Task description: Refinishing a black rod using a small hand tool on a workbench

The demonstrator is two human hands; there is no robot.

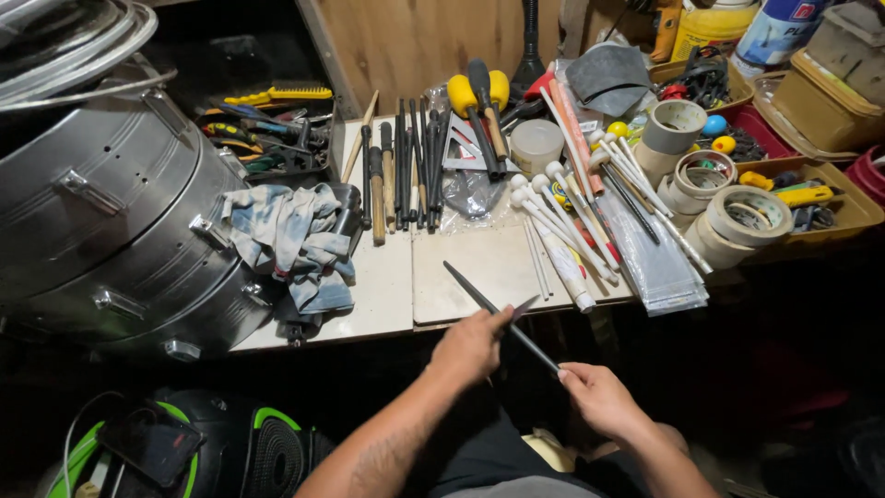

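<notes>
Two bare forearms enter from the lower edge, without sleeves, gloves, watch or rings. The left hand (472,346) and right hand (599,397) are uncovered. Faint dark marking on the left forearm. Dark clothing, with a grey fold, covers the lap.

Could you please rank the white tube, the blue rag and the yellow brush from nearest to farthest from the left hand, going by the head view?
From the left hand:
1. White tube, just up and right, at the table's edge.
2. Blue rag, left, beside the drum.
3. Yellow brush, far back left.
</notes>
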